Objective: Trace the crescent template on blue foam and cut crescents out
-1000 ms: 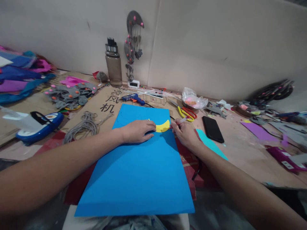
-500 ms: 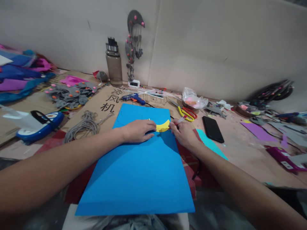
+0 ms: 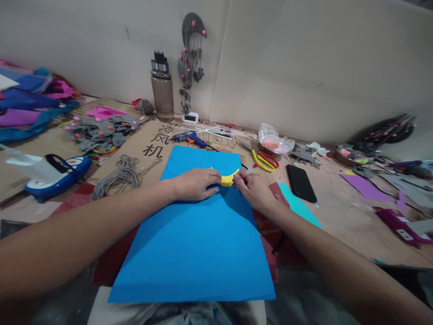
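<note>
A large blue sheet (image 3: 196, 253) lies on the table in front of me, with a curved outline drawn near its far left corner. On its far half rests a yellow crescent-shaped piece (image 3: 227, 180). My left hand (image 3: 199, 184) lies flat over the left part of the crescent, fingers stretched out and pressing it to the sheet. My right hand (image 3: 252, 187) is closed around a pen (image 3: 251, 169) with a clear barrel and a red end. The pen's tip is at the crescent's right edge, hidden by my fingers.
Yellow and red-handled scissors (image 3: 264, 161), a blue glue gun (image 3: 191, 138) and a black phone (image 3: 301, 183) lie around the sheet. Grey cord (image 3: 118, 178) and a blue power strip (image 3: 57, 178) are at left. A water bottle (image 3: 162, 88) stands at the back.
My right hand has moved slightly left along the lower right edge of the crescent, with the pen tilting. My left hand stays in place on the crescent.
</note>
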A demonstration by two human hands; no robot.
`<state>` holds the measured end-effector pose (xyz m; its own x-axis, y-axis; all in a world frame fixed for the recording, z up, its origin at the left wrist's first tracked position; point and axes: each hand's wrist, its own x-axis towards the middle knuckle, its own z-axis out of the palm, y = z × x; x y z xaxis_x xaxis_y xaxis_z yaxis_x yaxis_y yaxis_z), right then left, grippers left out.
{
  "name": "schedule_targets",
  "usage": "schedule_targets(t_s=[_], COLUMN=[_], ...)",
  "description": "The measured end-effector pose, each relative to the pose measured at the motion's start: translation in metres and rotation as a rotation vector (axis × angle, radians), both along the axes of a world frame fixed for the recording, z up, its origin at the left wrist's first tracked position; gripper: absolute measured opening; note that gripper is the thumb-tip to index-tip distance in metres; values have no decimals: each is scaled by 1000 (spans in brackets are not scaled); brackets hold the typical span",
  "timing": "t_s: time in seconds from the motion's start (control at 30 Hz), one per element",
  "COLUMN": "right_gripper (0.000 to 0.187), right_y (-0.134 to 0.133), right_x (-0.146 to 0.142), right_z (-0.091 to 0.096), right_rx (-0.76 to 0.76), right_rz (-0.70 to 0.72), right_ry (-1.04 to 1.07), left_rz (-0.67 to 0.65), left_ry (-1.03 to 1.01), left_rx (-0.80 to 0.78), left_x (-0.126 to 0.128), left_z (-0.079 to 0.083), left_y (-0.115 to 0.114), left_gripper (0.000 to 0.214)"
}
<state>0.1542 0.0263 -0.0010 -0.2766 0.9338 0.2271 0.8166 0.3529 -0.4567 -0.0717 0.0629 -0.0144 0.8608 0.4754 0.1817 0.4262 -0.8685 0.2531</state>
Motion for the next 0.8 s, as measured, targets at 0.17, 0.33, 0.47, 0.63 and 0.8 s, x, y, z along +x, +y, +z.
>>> schedule_targets(t_s=[0.17, 0.33, 0.47, 0.63, 0.8], right_gripper=[30, 32, 31, 31, 30], right_y=[0, 2, 3, 3, 3], right_x=[-4, -6, -9, -12, -17], right_z=[0, -1, -2, -2, 0], right_rx=[-18, -24, -8, 2, -17], right_rz=[15, 21, 28, 50, 31], right_ry=[-2, -7, -27, -19, -55], left_rz=[9, 57, 131, 166, 165], left_ry=[14, 4, 3, 23, 55], left_rx=[-8, -45, -91, -133, -147], left_x=[-2, -4, -4, -3, -2], left_z=[1, 3, 6, 11, 15], left_y=[0, -2, -4, -6, -6], left_gripper=[35, 32, 32, 34, 35])
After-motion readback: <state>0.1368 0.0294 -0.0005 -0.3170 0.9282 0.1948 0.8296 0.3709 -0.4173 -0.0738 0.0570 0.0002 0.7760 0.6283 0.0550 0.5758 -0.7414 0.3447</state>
